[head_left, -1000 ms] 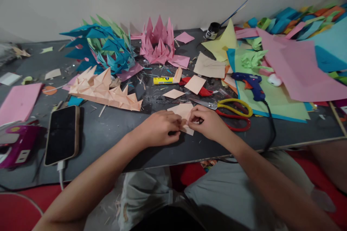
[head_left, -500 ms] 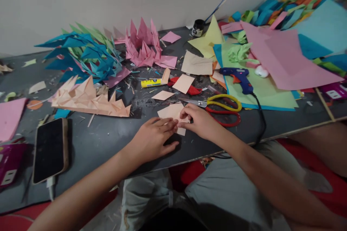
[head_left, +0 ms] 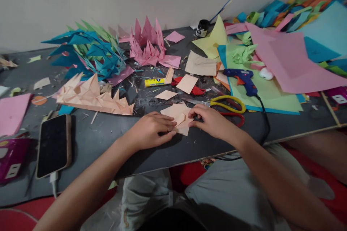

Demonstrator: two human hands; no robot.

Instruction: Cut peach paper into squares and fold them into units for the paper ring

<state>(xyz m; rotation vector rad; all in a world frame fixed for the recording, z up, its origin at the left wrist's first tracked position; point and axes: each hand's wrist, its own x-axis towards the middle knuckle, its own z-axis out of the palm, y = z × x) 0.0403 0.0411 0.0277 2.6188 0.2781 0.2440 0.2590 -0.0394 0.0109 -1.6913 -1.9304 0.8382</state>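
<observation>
A peach sheet of paper (head_left: 182, 110) lies on the dark table between my hands, with a small folded flap standing out at its middle. My left hand (head_left: 151, 129) rests palm down at its left side, fingers stretched over the paper and thumb apart. At the right edge, my right hand (head_left: 210, 121) has bent fingers and its thumb on the paper, gripping the edge. Just beyond are scissors (head_left: 227, 104) with yellow and red handles, a clear ruler (head_left: 148, 103) and a small peach diamond of paper (head_left: 166, 95).
A yellow glue stick (head_left: 154, 82) lies farther back. On the left are a phone (head_left: 53, 146), a peach spiky paper strip (head_left: 93, 95) and blue folded paper (head_left: 89, 52). A pink paper crown (head_left: 148, 45) stands behind; a blue glue gun (head_left: 241, 78) with its cord lies right.
My right hand has moved right, away from my left fingers, uncovering the folded flap. My left hand has flattened slightly over the paper. The whole view has shifted a little.
</observation>
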